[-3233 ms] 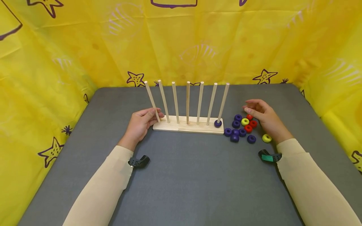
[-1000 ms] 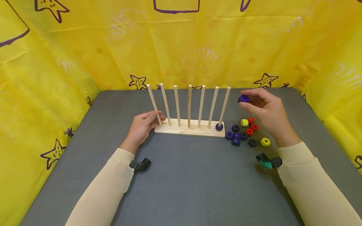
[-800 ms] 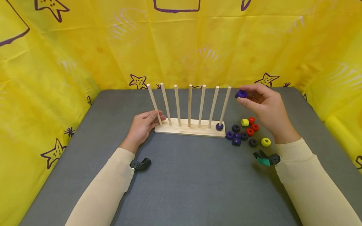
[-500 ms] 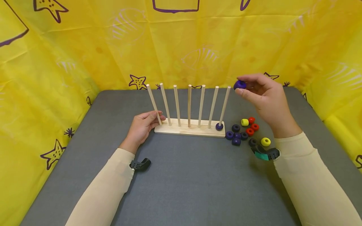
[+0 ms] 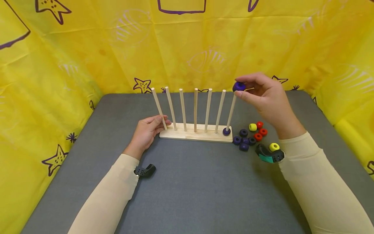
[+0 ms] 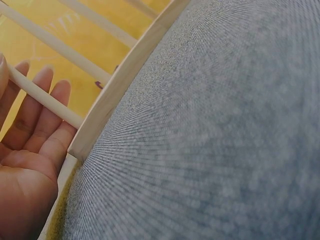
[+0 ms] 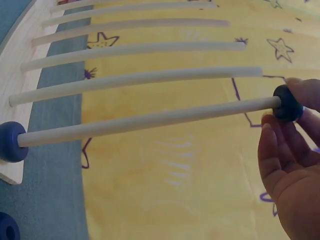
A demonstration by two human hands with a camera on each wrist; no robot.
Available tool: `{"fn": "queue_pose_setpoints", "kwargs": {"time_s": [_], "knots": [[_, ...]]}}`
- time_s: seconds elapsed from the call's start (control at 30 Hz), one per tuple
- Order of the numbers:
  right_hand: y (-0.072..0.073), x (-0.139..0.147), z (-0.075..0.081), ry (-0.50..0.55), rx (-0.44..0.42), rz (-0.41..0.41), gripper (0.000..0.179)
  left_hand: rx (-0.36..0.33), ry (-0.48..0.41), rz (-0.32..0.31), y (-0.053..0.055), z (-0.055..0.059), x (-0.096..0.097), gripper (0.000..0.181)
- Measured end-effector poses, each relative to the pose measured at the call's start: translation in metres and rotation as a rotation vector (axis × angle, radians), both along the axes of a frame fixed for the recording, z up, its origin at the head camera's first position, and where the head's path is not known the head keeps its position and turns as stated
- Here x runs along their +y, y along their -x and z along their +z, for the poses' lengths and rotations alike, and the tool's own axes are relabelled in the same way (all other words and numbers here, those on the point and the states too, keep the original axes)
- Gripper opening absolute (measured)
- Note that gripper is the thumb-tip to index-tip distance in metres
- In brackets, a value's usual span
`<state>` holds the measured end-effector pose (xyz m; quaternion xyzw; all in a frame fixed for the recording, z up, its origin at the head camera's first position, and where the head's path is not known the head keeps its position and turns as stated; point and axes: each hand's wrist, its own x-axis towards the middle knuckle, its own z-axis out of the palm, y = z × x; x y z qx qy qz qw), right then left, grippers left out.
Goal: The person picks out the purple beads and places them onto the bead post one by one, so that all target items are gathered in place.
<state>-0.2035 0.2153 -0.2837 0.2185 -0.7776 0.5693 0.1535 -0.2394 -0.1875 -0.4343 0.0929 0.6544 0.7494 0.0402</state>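
My right hand (image 5: 267, 97) pinches a purple bead (image 5: 239, 86) between thumb and fingers at the top of the rightmost peg (image 5: 231, 112). In the right wrist view, the peg's tip meets the hole of this bead (image 7: 287, 103). Around the foot of the same peg sits another purple bead (image 5: 226, 131). The wooden base (image 5: 195, 136) carries several upright pegs in a row. At its left end, my left hand (image 5: 147, 131) holds the leftmost peg (image 5: 158, 107) low down, with the thumb in front and the fingers (image 6: 42, 107) behind.
Loose beads lie on the grey table (image 5: 187, 188) just right of the base: several purple beads (image 5: 243, 147), several red beads (image 5: 258, 136), a yellow bead (image 5: 252, 127) and another yellow bead (image 5: 274, 147) beside the right wrist strap (image 5: 270, 155). A yellow patterned cloth (image 5: 187, 48) surrounds the table.
My right hand has picked up a purple bead from the loose ones, lifted it and brought it left onto the rightmost peg's tip. The left hand keeps its place on the leftmost peg.
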Motion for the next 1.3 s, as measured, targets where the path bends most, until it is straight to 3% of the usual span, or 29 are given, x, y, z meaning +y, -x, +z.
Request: {"fn": "queue_pose_setpoints", "kwargs": {"time_s": [0.3, 0.73, 1.0, 1.3], "knots": [[0.000, -0.001, -0.006, -0.050, -0.031, -0.005, 0.032, 0.003, -0.007, -0.004, 0.000, -0.002, 0.001, 0.044], [-0.001, 0.001, -0.005, 0.030, -0.046, 0.034, 0.031, -0.002, -0.003, -0.006, -0.001, -0.001, 0.002, 0.045], [-0.002, 0.008, -0.008, 0.204, -0.061, 0.124, 0.023, -0.006, 0.003, 0.003, 0.000, 0.000, 0.001, 0.044], [0.000, 0.020, -0.015, 0.344, -0.039, 0.252, 0.050, -0.007, -0.002, 0.004, 0.001, 0.000, 0.001, 0.045]]}}
